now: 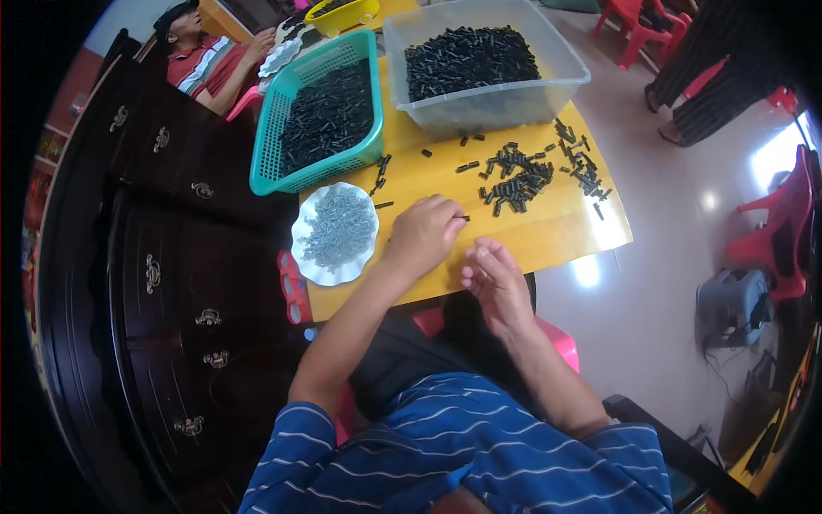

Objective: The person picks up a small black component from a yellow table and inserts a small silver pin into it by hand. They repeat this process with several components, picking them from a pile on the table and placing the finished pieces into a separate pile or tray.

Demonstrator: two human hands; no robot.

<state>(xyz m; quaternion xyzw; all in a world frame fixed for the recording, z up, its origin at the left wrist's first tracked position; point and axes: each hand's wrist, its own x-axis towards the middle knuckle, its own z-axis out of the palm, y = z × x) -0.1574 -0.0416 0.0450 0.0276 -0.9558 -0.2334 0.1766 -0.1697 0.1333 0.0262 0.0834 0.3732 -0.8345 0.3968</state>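
My left hand [426, 233] is closed over the yellow table, its thumb and fingertips pinching a small black cylindrical piece [466, 218]. To its right, at the table's near edge, my right hand [497, 278] is held with curled fingers, thumb against the fingertips; whatever may be between them is too small to make out. A white scalloped plate [371, 247] full of tiny silvery metal parts [336, 227] stands left of my left hand. Beyond my hands lies a loose pile of short black pieces [518, 182], with a smaller scatter [582, 167] to its right.
A green plastic basket [265, 146] and a translucent bin [479, 103], both holding many black pieces, stand at the back of the table [556, 244]. Dark drawers [197, 257] line the left. Another person [210, 60] sits at far left; someone's legs [706, 94] show at far right.
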